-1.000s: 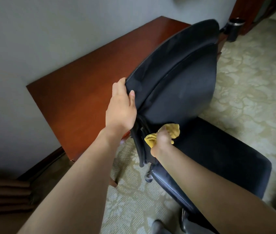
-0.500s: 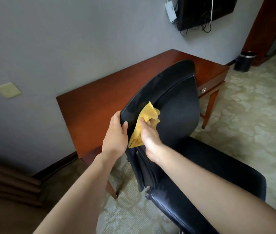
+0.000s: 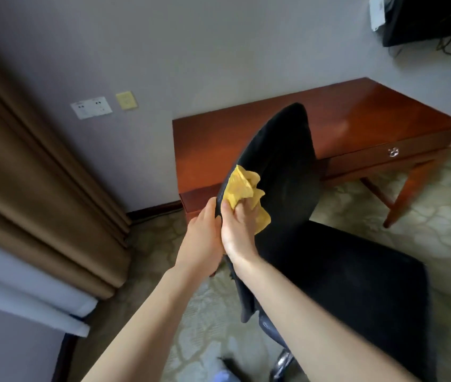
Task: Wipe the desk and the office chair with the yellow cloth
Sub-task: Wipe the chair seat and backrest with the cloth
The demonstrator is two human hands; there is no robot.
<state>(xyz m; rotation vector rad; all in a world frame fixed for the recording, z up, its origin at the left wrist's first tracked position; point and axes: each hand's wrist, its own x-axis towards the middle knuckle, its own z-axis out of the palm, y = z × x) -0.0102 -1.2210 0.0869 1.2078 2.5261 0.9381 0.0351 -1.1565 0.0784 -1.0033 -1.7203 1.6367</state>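
Note:
The black office chair stands in front of the reddish wooden desk, its backrest turned edge-on to me. My left hand grips the backrest's left edge from behind. My right hand is shut on the crumpled yellow cloth and presses it against the front of the backrest near that same edge. The two hands touch each other. The chair's black seat stretches out to the right below my right forearm.
Brown curtains hang at the left, with wall sockets beside them. A dark screen with cables is mounted at the top right. The desk has a drawer with a metal pull. Patterned carpet covers the floor.
My right hand has carried the cloth up from the base of the backrest to its upper left edge. The view has swung left, bringing the curtains and sockets in.

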